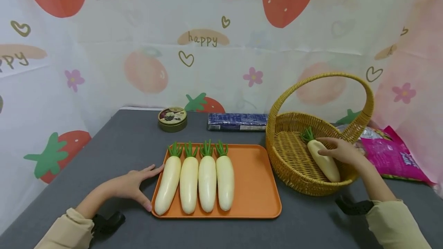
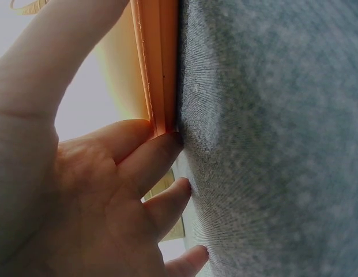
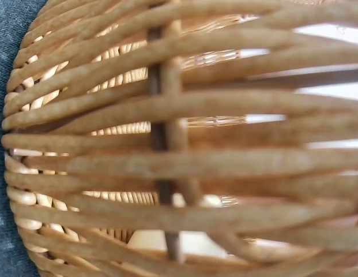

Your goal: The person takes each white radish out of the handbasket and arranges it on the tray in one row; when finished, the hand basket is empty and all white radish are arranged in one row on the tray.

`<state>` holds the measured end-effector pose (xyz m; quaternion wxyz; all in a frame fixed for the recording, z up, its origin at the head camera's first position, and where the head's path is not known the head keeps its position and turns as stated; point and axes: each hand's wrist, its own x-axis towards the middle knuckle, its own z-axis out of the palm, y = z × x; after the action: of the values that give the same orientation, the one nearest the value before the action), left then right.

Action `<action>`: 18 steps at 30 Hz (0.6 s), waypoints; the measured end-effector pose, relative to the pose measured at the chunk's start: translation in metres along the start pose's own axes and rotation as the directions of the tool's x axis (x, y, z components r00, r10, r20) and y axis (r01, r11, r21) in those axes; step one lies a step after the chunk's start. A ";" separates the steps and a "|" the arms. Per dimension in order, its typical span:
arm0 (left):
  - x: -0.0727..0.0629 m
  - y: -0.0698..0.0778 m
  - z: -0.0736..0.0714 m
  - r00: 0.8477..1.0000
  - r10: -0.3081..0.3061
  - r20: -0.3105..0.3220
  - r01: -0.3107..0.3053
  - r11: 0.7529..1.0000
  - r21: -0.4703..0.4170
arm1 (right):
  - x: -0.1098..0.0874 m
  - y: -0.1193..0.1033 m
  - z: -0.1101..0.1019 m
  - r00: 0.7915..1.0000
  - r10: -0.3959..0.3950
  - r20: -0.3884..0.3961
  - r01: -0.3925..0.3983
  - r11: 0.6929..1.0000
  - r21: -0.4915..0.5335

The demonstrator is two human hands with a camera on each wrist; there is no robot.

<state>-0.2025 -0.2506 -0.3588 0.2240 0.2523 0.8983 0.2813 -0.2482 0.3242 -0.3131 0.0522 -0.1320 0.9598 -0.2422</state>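
Note:
Several white radishes (image 1: 207,183) with green tops lie side by side on the left part of an orange tray (image 1: 256,181). My left hand (image 1: 133,184) is spread at the tray's left side; in the left wrist view its fingertips touch the tray's rim (image 2: 157,69). Inside a wicker basket (image 1: 299,183) on the right, another white radish (image 1: 326,163) lies tilted, its green top toward the back. My right hand (image 1: 340,151) reaches over the basket's rim and grips this radish from above. Basket weave fills the right wrist view, hiding most of that hand.
Behind the tray stand a round tin (image 1: 172,119) and a long blue package (image 1: 238,122). A pink bag (image 1: 398,156) lies to the right of the basket. The basket's tall handle (image 1: 323,75) arches above it. A printed curtain (image 1: 207,68) hangs behind the grey table.

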 end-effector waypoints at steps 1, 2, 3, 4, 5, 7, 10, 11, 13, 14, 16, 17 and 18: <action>0.000 0.000 0.000 1.000 -0.004 -0.002 0.004 1.000 -0.001 | 0.000 0.001 0.000 1.000 -0.003 0.002 0.003 1.000 0.000; 0.001 -0.001 0.000 1.000 -0.012 -0.003 0.012 1.000 -0.001 | 0.000 0.001 0.000 1.000 -0.008 0.005 0.008 1.000 0.004; 0.001 -0.002 0.000 1.000 -0.018 -0.004 0.018 1.000 -0.003 | 0.000 0.002 0.001 1.000 -0.010 0.010 0.010 1.000 0.007; 0.001 -0.002 0.001 1.000 -0.023 -0.005 0.023 1.000 -0.004 | 0.000 0.003 0.001 1.000 -0.011 0.018 0.011 1.000 0.013; 0.001 -0.003 0.001 1.000 -0.024 -0.003 0.024 1.000 -0.006 | 0.000 0.004 0.002 1.000 -0.014 0.026 0.013 1.000 0.024; 0.001 -0.003 0.002 1.000 -0.021 0.001 0.021 1.000 -0.009 | -0.001 0.005 0.003 0.999 -0.013 0.043 0.011 0.999 0.052; 0.002 -0.004 0.004 1.000 -0.009 0.009 0.009 1.000 -0.010 | -0.003 0.007 0.005 0.998 -0.009 0.067 0.003 0.996 0.084; 0.002 -0.004 0.004 1.000 -0.009 0.012 0.009 1.000 -0.011 | -0.004 0.007 0.006 0.997 -0.014 0.070 0.008 0.996 0.091; 0.002 -0.003 0.004 1.000 -0.010 0.013 0.011 1.000 -0.014 | -0.004 0.008 0.006 0.997 -0.022 0.075 0.014 0.995 0.098; 0.002 -0.003 0.003 1.000 -0.011 0.013 0.011 1.000 -0.014 | -0.004 0.007 0.005 0.997 -0.024 0.078 0.016 0.995 0.097; 0.002 -0.003 0.002 1.000 -0.014 0.006 0.014 1.000 -0.013 | -0.004 0.007 0.004 0.996 -0.024 0.085 0.015 0.994 0.105; 0.002 -0.002 0.002 1.000 -0.014 0.004 0.014 1.000 -0.015 | -0.003 0.006 0.003 0.996 -0.022 0.091 0.012 0.994 0.106; 0.002 -0.002 0.002 1.000 -0.007 0.001 0.007 1.000 -0.013 | -0.002 0.005 0.002 0.995 -0.016 0.099 0.006 0.994 0.106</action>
<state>-0.2038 -0.2502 -0.3621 0.2272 0.2478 0.8973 0.2861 -0.2469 0.3288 -0.3171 0.1056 -0.1462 0.9411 -0.2861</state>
